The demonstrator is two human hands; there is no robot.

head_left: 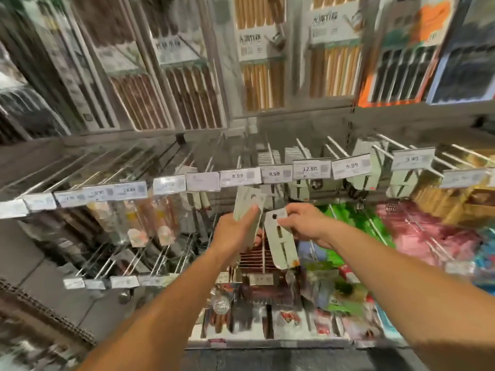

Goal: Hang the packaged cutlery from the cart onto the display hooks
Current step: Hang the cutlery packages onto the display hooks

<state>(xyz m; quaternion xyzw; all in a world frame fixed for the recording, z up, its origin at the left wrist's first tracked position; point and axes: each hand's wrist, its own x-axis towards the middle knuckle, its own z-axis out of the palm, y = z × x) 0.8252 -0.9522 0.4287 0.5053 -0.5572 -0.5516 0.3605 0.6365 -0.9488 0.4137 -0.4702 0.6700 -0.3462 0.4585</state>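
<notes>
Crowding the background with chopstick packs above and a row of price tags [241, 175] along the hook fronts, blurred throughout. Holding one pale cutlery pack [281, 242] in the right hand [302, 223], fingers clamped on its top edge beside the dark hang hole, just under the tags. Hanging with its long axis near upright, top tipped a little leftward, lower end pointing down at the cart goods. Gripping a second small stack of packs [247, 207] in the left hand [233, 234], fingers closed round it, tilted upward toward the hooks [302, 147]. Judging by this, sitting mid-way through the hanging step; next probably calling for lining the hole up with a free hook tip and sliding the pack on.
</notes>
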